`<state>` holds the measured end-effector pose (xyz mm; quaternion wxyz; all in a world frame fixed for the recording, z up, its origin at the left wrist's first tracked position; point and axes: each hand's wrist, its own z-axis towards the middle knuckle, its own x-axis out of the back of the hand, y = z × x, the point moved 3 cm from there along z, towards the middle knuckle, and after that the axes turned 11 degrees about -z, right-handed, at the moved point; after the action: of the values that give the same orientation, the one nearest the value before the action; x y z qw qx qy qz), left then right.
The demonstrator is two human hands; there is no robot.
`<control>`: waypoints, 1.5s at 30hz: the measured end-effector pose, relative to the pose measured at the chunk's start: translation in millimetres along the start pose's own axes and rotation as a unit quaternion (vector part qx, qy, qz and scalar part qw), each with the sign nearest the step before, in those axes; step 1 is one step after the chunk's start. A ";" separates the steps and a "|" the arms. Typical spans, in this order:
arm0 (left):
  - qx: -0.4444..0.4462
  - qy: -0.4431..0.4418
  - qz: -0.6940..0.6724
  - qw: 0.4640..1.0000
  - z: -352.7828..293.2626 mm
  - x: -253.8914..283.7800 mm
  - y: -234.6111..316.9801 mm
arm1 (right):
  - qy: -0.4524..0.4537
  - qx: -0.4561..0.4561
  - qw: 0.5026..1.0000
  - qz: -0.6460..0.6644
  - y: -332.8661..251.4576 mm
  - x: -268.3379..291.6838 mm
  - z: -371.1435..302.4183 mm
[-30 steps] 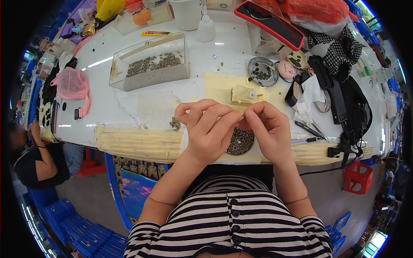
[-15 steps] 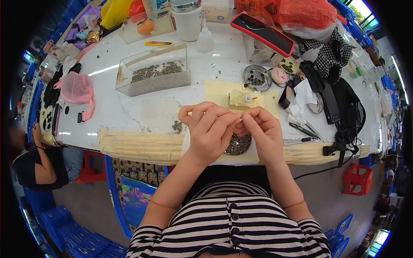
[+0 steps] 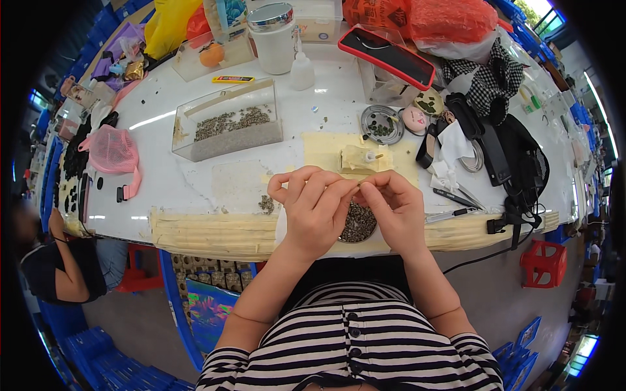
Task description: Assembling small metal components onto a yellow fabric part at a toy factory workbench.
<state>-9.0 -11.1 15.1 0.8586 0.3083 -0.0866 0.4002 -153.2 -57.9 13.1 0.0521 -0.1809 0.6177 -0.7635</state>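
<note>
My left hand and my right hand meet fingertip to fingertip, both pinched closed above the table's near edge. Whatever sits between the fingertips is too small to name. Below them, partly covered by the hands, is a round dish of small grey-brown pieces. Just beyond the fingers stands a tape-wrapped block with a short peg on it. A little heap of the same pieces lies left of my left hand.
A clear box of small pieces stands at the left. To the right are a round tin of dark pieces, tweezers, a pen and a black strap bag. A red-cased phone rests farther back. Someone sits at far left.
The whole view has shifted slightly, so the table things appear a little lower and to the left. Both hands keep their fingertips together above the dish.
</note>
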 end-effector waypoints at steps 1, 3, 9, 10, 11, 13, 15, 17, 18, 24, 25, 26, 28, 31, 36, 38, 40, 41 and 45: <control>0.002 0.000 0.001 1.000 0.0 0.3 -0.2 | -0.004 -0.006 1.000 0.013 1.4 -0.5 0.4; 0.005 0.001 0.005 1.000 0.2 0.6 -0.1 | -0.017 -0.018 0.999 0.039 2.7 -1.0 1.2; 0.034 -0.010 -0.099 0.995 7.0 8.2 -3.7 | -0.104 -0.124 0.971 0.175 3.9 0.7 4.8; 0.038 -0.013 -0.113 0.993 8.0 9.3 -4.6 | -0.115 -0.141 0.964 0.194 5.7 0.1 5.1; 0.042 -0.016 -0.127 0.991 9.0 10.3 -5.5 | -0.127 -0.158 0.956 0.213 7.0 -0.6 5.2; 0.053 -0.017 -0.147 0.988 9.8 10.5 -6.7 | -0.136 -0.165 0.949 0.233 7.3 -1.4 6.2; 0.064 -0.014 -0.159 0.985 9.6 10.2 -7.7 | -0.140 -0.167 0.946 0.239 7.3 -2.0 7.0; 0.072 -0.015 -0.155 0.985 9.3 9.2 -8.4 | -0.140 -0.162 0.949 0.233 7.2 -2.3 7.6; 0.077 -0.016 -0.153 0.985 8.9 8.7 -8.3 | -0.125 -0.137 0.959 0.213 6.5 -1.7 8.2; 0.073 -0.021 -0.115 0.990 10.2 6.7 -7.3 | -0.059 -0.030 0.989 0.132 7.0 0.5 7.0; 0.067 -0.018 -0.103 0.992 10.2 6.2 -6.7 | -0.052 -0.011 0.993 0.107 6.9 0.9 6.3; 0.062 -0.015 -0.090 0.994 9.9 5.3 -6.2 | -0.044 0.007 0.996 0.081 7.1 1.6 5.8; 0.051 -0.014 -0.068 0.996 9.9 3.5 -4.7 | -0.042 -0.002 0.994 0.103 11.9 2.6 4.5; 0.035 -0.019 -0.039 0.998 9.6 0.0 -1.8 | -0.038 0.002 0.992 0.117 14.8 4.8 3.9; 0.016 -0.022 0.008 1.000 7.4 -4.7 2.0 | 0.020 0.091 0.995 -0.016 10.3 5.6 2.7; 0.029 -0.031 0.019 0.999 7.1 -5.7 1.3 | 0.072 0.215 0.962 -0.153 1.2 4.1 2.8; 0.040 -0.036 0.025 0.998 6.6 -6.9 -0.4 | 0.088 0.234 0.950 -0.186 0.7 0.5 2.9; 0.046 -0.037 0.026 0.998 5.4 -7.5 -1.9 | 0.096 0.243 0.944 -0.203 0.3 -0.8 2.5; 0.042 -0.035 0.026 0.998 5.3 -8.6 -1.4 | 0.101 0.253 0.941 -0.201 -1.5 -1.0 1.4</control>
<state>-13.1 -20.4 15.3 0.8306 0.3558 -0.1078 0.4146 -151.6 -58.6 14.6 -0.1210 -0.2040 0.3573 -0.9034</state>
